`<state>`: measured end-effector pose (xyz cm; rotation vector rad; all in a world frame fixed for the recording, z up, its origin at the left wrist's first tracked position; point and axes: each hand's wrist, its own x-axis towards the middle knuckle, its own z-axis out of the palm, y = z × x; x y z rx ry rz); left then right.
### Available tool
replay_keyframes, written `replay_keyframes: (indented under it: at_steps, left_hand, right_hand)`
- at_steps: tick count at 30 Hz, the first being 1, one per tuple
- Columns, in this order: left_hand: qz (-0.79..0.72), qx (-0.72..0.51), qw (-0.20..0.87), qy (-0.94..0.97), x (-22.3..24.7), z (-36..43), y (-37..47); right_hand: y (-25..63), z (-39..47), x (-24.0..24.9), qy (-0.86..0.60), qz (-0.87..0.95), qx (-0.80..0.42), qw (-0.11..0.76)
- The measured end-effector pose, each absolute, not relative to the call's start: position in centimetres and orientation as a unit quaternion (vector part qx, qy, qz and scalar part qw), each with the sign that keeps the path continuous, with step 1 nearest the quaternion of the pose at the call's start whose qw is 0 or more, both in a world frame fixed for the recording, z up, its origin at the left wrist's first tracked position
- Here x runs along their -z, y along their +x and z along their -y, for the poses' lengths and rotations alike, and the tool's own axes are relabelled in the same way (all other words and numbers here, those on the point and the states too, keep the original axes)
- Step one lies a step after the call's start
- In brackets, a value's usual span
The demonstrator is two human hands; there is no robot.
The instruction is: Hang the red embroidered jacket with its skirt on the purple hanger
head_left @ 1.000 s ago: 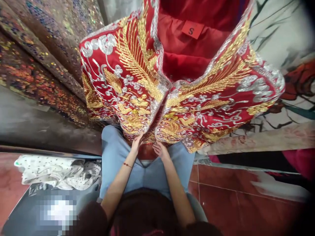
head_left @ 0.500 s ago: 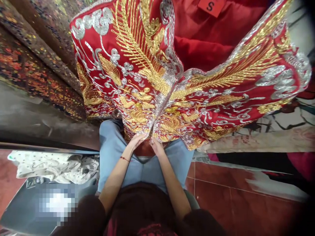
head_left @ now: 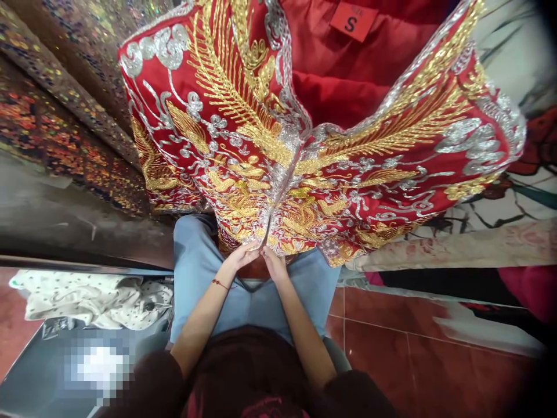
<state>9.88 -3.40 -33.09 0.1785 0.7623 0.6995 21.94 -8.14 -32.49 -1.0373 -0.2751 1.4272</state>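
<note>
A red jacket (head_left: 383,157) with gold and silver embroidery hangs before me, its neck opening turned toward the top of the view. A red label (head_left: 354,21) with a black "S" shows on the lining. Low on the front, where its two edges meet, my left hand (head_left: 242,256) pinches the left edge. Close beside it, my right hand (head_left: 275,262) has its fingers closed on the right edge. The fingertips of both hands nearly touch. Above them the front edges lie together, with a narrow dark gap just over my fingers. Any fastener there is too small to make out.
Sequined brown fabric (head_left: 56,116) hangs at the left. A white dotted cloth (head_left: 100,299) lies beside a grey tray-like surface (head_left: 39,360) at lower left. Patterned cloth (head_left: 470,244) and other garments hang at the right, above red floor tiles (head_left: 374,331).
The jacket's upper part has shifted slightly left and down in view, showing more of the label. My hands have come closer together at the front edges and sit a little lower.
</note>
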Motion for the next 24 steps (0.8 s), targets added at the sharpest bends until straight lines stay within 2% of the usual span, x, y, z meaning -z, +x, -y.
replay_keyframes:
  at_steps: [9, 24]
  left_hand:
    - [-0.328, -0.313, 0.886, 0.099, 33.3, 3.8, 9.7]
    - [-0.401, -0.400, 0.803, 0.185, 33.0, 4.5, 10.8]
  right_hand:
    - [21.5, 8.5, 31.7, -0.460, 0.116, -0.601, 0.644]
    - [21.3, 8.3, 31.7, -0.477, 0.091, -0.576, 0.657]
